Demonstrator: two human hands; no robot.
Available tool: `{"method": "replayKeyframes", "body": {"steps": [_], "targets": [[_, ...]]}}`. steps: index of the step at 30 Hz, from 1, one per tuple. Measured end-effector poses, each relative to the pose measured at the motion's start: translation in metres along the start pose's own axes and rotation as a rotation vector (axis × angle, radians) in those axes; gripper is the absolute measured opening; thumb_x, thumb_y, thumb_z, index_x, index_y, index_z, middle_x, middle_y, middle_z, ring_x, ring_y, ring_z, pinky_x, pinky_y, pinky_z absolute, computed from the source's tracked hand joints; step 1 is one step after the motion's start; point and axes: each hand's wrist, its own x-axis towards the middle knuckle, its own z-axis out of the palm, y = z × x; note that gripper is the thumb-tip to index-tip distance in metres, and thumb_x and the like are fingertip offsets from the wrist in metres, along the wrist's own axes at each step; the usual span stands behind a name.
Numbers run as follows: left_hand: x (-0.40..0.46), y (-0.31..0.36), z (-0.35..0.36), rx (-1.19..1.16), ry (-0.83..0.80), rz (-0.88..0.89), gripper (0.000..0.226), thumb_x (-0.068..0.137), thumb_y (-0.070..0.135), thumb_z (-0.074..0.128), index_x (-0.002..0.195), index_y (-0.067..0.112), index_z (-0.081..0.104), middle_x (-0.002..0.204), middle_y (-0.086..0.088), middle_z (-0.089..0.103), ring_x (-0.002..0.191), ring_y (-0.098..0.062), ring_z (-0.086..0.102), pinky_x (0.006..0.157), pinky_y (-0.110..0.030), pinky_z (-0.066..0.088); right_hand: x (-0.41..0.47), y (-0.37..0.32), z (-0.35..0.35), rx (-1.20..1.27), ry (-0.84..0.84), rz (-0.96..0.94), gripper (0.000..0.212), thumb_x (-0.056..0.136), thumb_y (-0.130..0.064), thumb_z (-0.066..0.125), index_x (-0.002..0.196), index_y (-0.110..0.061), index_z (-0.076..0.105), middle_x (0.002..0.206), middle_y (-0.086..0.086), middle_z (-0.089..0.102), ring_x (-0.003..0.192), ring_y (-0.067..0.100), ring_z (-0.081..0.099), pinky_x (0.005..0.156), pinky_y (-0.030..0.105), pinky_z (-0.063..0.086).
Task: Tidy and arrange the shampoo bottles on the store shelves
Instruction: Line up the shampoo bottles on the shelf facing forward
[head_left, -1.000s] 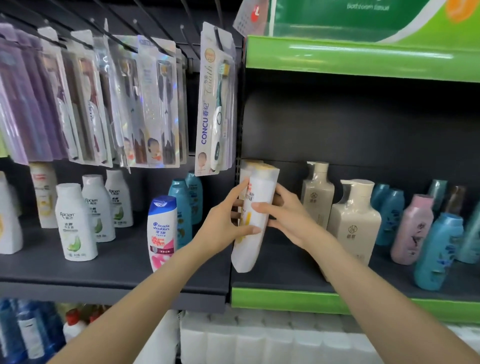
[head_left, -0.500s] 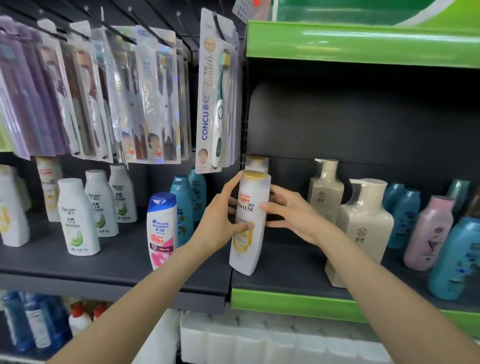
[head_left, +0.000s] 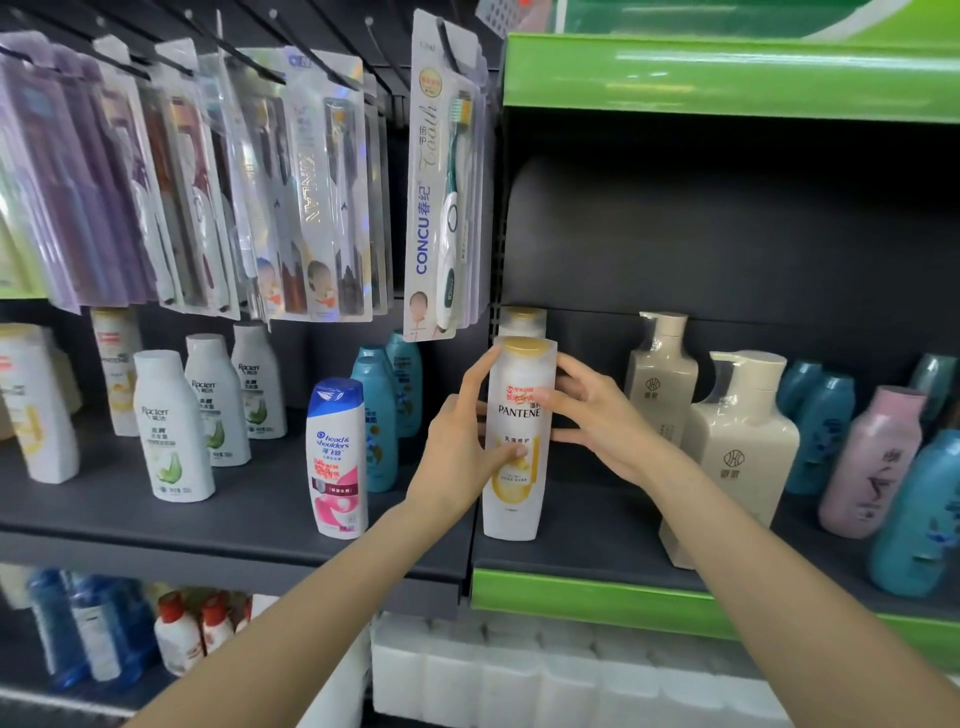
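1. The left hand (head_left: 457, 447) grips the white bottle (head_left: 517, 441) from its left side, thumb across the yellow front label and fingers reaching up toward the cap.
2. The right hand (head_left: 597, 415) holds the same bottle from the right, with its fingers curled against the side and back at label height.
3. The white bottle stands upright, long axis vertical, gold cap on top and label facing outward. Its base rests on the dark shelf (head_left: 587, 540), close to the front left corner, just behind the green shelf edge (head_left: 571, 597).
4. A second gold-capped bottle (head_left: 522, 319) stands directly behind it.
5. To the right, open shelf lies between the white bottle and the beige pump bottles (head_left: 737, 457). To the left, the shelf divider is close, with a blue-capped bottle (head_left: 336, 457) on the neighbouring shelf beyond it.
6. Hanging toothbrush packs (head_left: 441, 182) end just above the bottle's upper left.
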Motion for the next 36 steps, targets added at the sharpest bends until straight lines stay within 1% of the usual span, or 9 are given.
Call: {"method": "replayKeyframes", "body": {"steps": [8,13,17,21,25,27,30,33,36], "targets": [[0.002,-0.001,0.000,-0.006,-0.007,-0.004,0.102,0.072,0.012,0.077,0.139,0.056,0.013,0.105,0.000,0.058,0.096,-0.007,0.058,0.084,-0.028,0.053,-0.001,-0.002,0.000,-0.001,0.019,0.024,0.050,0.091,-0.013,0.058,0.137,-0.027,0.044,0.121,0.000,0.063,0.111,0.016,0.061,0.095,0.048,0.050],[0.002,-0.003,-0.002,0.035,-0.044,0.009,0.101,0.074,0.017,0.076,0.138,0.057,0.009,0.107,0.001,0.056,0.101,-0.006,0.056,0.087,-0.033,0.053,-0.001,0.000,-0.002,-0.003,0.017,0.027,0.047,0.091,-0.013,0.058,0.135,-0.026,0.046,0.120,0.000,0.064,0.110,0.015,0.062,0.093,0.046,0.052],[0.013,0.010,-0.012,0.064,-0.019,0.102,0.075,0.082,0.028,0.068,0.139,0.043,0.023,0.116,0.006,0.053,0.109,-0.002,0.050,0.087,-0.014,0.040,0.002,-0.002,-0.005,-0.020,0.000,0.049,0.044,0.093,-0.021,0.056,0.135,-0.025,0.046,0.119,-0.001,0.064,0.111,0.016,0.061,0.096,0.045,0.050],[0.035,0.025,-0.022,0.123,0.018,0.157,0.049,0.090,0.027,0.058,0.136,0.026,0.040,0.127,0.004,0.051,0.117,-0.005,0.046,0.096,-0.019,0.035,0.017,-0.011,-0.012,-0.007,0.092,0.045,0.039,0.097,-0.036,0.046,0.134,-0.024,0.049,0.124,-0.002,0.061,0.115,0.015,0.057,0.099,0.041,0.046],[0.052,0.032,-0.028,0.178,-0.046,0.186,0.033,0.090,0.031,0.057,0.122,0.022,0.056,0.119,0.002,0.057,0.110,-0.009,0.051,0.095,-0.023,0.041,0.048,-0.020,-0.020,-0.193,0.281,-0.051,0.024,0.098,-0.029,0.047,0.119,-0.025,0.058,0.121,-0.002,0.061,0.114,0.014,0.056,0.096,0.033,0.044],[0.056,0.032,-0.028,0.181,-0.081,0.198,0.028,0.088,0.030,0.060,0.116,0.024,0.061,0.112,0.002,0.061,0.103,-0.008,0.054,0.092,-0.025,0.045,0.066,-0.019,-0.024,-0.359,0.320,-0.064,0.029,0.095,-0.028,0.053,0.123,-0.023,0.056,0.124,0.001,0.059,0.118,0.018,0.053,0.096,0.030,0.042],[0.058,0.029,-0.028,0.163,-0.069,0.195,0.026,0.085,0.030,0.064,0.111,0.025,0.064,0.108,0.002,0.063,0.098,-0.009,0.056,0.087,-0.024,0.047,0.089,-0.015,-0.028,-0.523,0.281,-0.037,0.048,0.093,-0.028,0.057,0.138,-0.019,0.044,0.141,0.006,0.047,0.129,0.022,0.045,0.103,0.034,0.038],[0.058,0.027,-0.029,0.145,-0.075,0.186,0.028,0.084,0.028,0.065,0.112,0.024,0.063,0.109,0.003,0.062,0.100,-0.007,0.056,0.085,-0.018,0.045,0.108,-0.010,-0.032,-0.566,0.211,-0.012,0.060,0.092,-0.030,0.058,0.145,-0.017,0.033,0.149,0.008,0.036,0.136,0.024,0.036,0.110,0.037,0.033],[0.058,0.027,-0.030,0.134,-0.094,0.174,0.029,0.084,0.027,0.066,0.113,0.024,0.063,0.111,0.003,0.061,0.102,-0.008,0.055,0.088,-0.020,0.046,0.121,-0.003,-0.032,-0.504,0.170,0.040,0.063,0.093,-0.027,0.057,0.148,-0.017,0.027,0.152,0.009,0.032,0.138,0.024,0.033,0.112,0.037,0.031]]}}
